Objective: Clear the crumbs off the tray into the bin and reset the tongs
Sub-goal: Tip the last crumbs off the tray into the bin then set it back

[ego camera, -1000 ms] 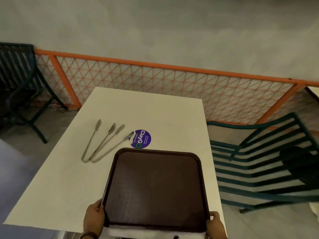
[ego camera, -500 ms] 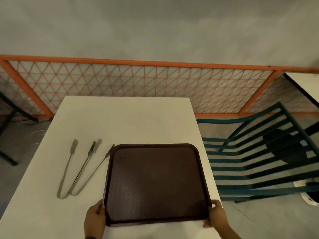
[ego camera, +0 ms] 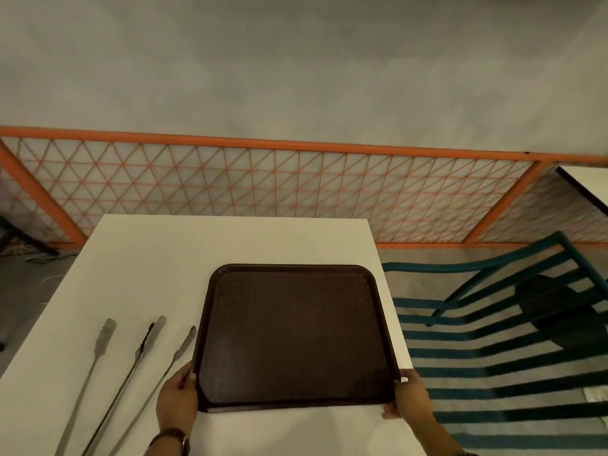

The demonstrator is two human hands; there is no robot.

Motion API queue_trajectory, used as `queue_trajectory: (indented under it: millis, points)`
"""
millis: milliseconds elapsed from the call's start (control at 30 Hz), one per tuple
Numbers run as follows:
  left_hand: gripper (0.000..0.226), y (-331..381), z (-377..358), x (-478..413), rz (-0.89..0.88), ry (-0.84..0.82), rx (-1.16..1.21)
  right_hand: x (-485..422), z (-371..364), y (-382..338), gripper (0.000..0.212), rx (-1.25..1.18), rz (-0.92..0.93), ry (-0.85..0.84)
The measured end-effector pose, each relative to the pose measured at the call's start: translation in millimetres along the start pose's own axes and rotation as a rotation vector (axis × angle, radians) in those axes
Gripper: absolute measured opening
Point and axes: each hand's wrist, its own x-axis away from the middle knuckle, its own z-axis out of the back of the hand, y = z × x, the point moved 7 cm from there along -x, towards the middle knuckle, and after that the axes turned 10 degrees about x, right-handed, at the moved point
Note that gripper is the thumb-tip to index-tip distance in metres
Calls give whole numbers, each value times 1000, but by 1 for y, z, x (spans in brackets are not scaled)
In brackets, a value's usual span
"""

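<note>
The tongs (ego camera: 137, 353) run off the bottom edge, so their lower ends cannot be seen. The left hand (ego camera: 176, 401) hides part of one tong arm, and its fingers are tucked under the tray (ego camera: 296, 337).

A plain grey wall (ego camera: 296, 77) fills the upper half of what I see, dimly and evenly lit. Along its foot runs an orange fence (ego camera: 263, 148), with a thick top rail and slanted posts holding a thin triangular lattice over pale panels. The white table (ego camera: 164, 258) before me stops short of that fence. Just beside it on my right is a teal slatted chair (ego camera: 493, 371). Beyond the chair the corner of a second white table (ego camera: 589, 182) shows. The floor (ego camera: 29, 291) is grey, and at far left pale cables (ego camera: 29, 256) lie by a dark frame (ego camera: 19, 232).
</note>
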Motion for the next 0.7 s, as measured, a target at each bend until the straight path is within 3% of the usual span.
queue_trajectory:
  millis: [267,700]
  points:
    - [32,27,-30,-44,34,16,76,-35,7,-59,29,1,98,16]
    - [32,47,-46,-72,33,-13,137,-49,8,-97,33,58,98,9]
